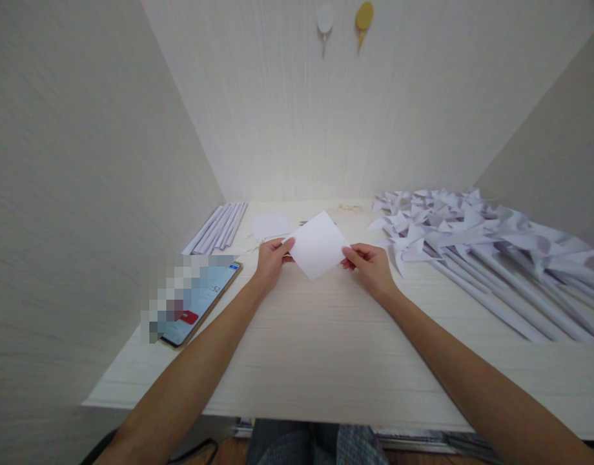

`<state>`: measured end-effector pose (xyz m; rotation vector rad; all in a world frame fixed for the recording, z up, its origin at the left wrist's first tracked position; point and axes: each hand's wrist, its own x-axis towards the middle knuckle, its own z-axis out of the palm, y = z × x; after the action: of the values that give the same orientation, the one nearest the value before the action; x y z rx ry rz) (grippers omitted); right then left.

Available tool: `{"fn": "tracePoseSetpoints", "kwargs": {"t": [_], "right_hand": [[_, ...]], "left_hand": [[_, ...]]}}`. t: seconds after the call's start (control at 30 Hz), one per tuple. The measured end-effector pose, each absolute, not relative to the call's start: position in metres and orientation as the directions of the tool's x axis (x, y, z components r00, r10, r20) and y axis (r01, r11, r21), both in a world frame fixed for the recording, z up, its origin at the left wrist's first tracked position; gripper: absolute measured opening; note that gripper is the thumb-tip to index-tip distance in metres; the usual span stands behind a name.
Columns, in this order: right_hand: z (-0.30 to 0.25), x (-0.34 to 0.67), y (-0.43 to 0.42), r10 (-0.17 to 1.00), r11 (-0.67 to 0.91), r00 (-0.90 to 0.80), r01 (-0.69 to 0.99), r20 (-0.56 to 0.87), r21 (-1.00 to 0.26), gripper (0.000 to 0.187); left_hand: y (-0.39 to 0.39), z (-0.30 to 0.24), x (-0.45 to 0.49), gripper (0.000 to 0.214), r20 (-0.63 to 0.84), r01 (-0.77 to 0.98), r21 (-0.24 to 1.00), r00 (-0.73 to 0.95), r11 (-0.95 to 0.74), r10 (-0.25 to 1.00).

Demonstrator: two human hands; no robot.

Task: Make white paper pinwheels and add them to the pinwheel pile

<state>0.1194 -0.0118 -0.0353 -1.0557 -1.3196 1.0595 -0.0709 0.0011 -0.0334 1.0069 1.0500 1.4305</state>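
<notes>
A square sheet of white paper is held up above the table, turned so one corner points away from me and one towards me. My left hand pinches its left corner, thumb on top and fingers beneath. At the opposite corner, my right hand grips the paper the same way. Behind my left hand lies a flat stack of white paper. A thin dark object, partly covered by the held sheet, lies just behind it; I cannot make out its kind.
Rolled paper sticks lie at the back left. Nearer, a phone rests by the left wall, partly pixelated. Many paper pinwheels on paper sticks are piled at right. Two hooks are on the back wall. The white table ends before my lap.
</notes>
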Motion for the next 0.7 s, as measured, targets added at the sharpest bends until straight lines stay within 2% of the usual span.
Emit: {"fn": "tracePoseSetpoints", "kwargs": {"t": [0.17, 0.3, 0.53, 0.7], "right_hand": [[-0.033, 0.122, -0.009, 0.982, 0.188, 0.003, 0.009, 0.188, -0.982, 0.024], [-0.033, 0.126, -0.008, 0.988, 0.150, -0.020, -0.033, 0.150, -0.988, 0.021], [-0.034, 0.129, -0.005, 0.998, 0.065, 0.006, -0.256, 0.066, -0.964, 0.023], [-0.030, 0.129, -0.006, 1.000, -0.003, -0.006, -0.337, -0.001, -0.941, 0.020]], "left_hand": [[0.002, -0.034, -0.073, 0.026, 0.056, -0.162, 0.984, -0.129, -0.077, 0.990], [0.003, -0.032, -0.078, 0.024, 0.047, -0.115, 0.992, -0.086, -0.056, 0.995], [0.004, -0.032, -0.081, 0.027, -0.003, -0.170, 0.985, 0.034, 0.009, 0.999], [0.003, -0.031, -0.082, 0.023, -0.034, -0.208, 0.977, 0.095, 0.054, 0.995]]}}
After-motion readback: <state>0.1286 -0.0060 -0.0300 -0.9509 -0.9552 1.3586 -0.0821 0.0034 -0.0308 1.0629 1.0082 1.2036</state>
